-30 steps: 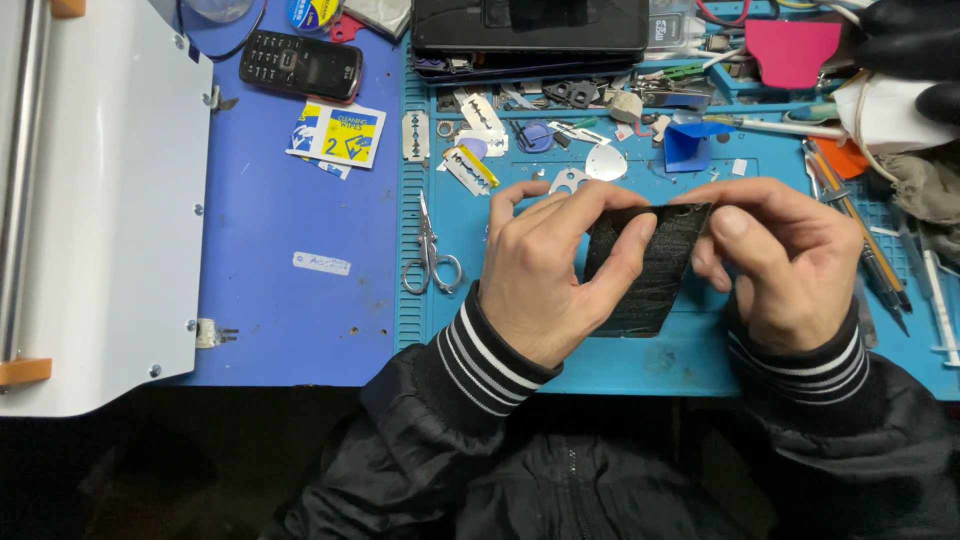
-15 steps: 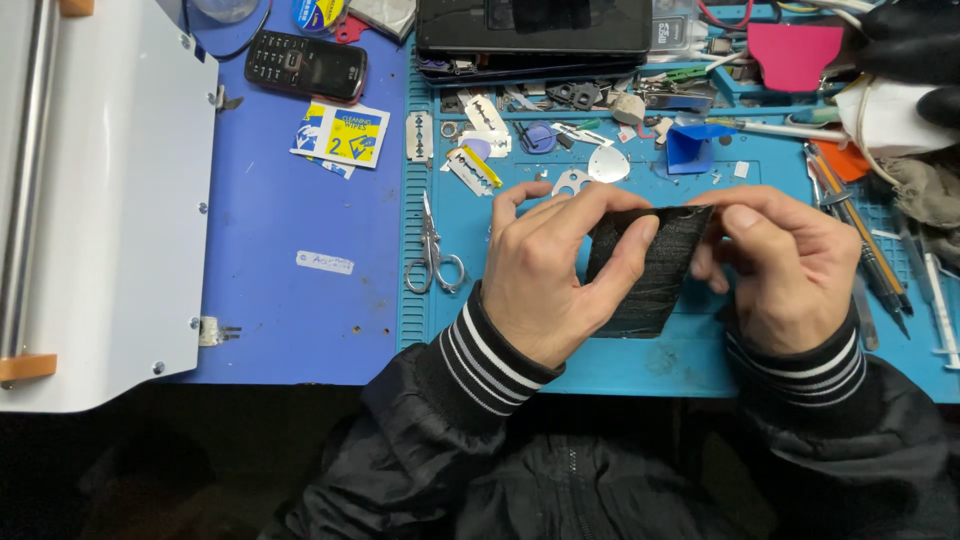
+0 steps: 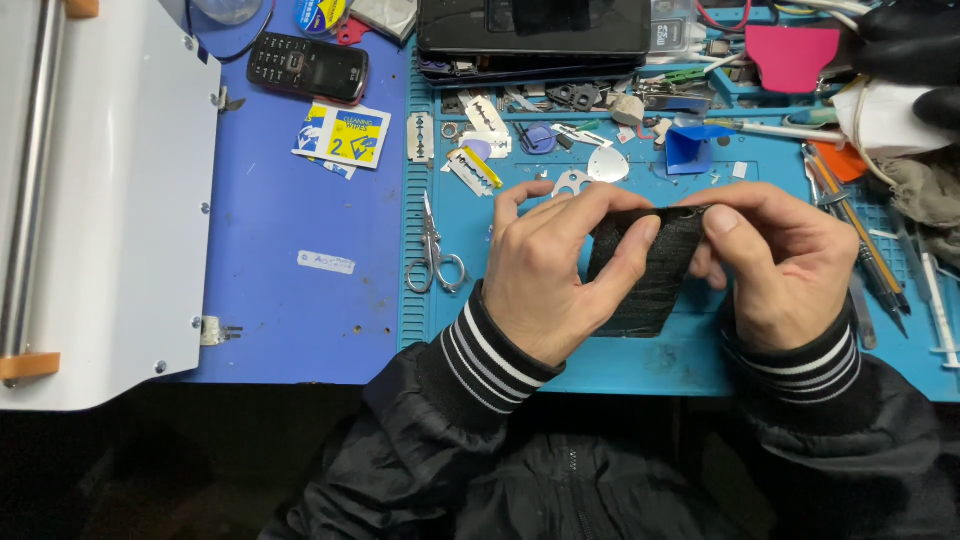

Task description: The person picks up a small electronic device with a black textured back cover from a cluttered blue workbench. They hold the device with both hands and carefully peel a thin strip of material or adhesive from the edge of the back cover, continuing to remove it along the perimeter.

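The left hand [image 3: 555, 275] grips a flat black rectangular piece [image 3: 645, 270], likely a phone panel or wrapped battery, with its thumb pressed across the front face and its fingers curled over the upper edge. The right hand [image 3: 780, 265] pinches the same piece at its upper right corner, thumb on top and fingers folded behind it. The black piece sits between the two hands, tilted, held just above the teal work mat [image 3: 690, 355].

Just left of the left hand lies a small pair of scissors [image 3: 433, 250], handles pointing toward the person. Beyond the left hand's fingertips rest two metal opening picks [image 3: 590, 172], a few razor blades [image 3: 470, 170] and a small blue folded stand [image 3: 690, 148]. Farther up from both hands a dark smartphone [image 3: 535, 28] lies flat along the mat's far edge.

Well to the left of the left hand, on the blue mat [image 3: 300, 320], are a yellow-and-blue cleaning wipe packet [image 3: 342, 133] and a black keypad phone [image 3: 307, 67]. A white machine [image 3: 100, 200] stands farther left still.

To the right of the right hand lie several pens and slim tools [image 3: 855, 230], and above them a pink card [image 3: 795, 55].
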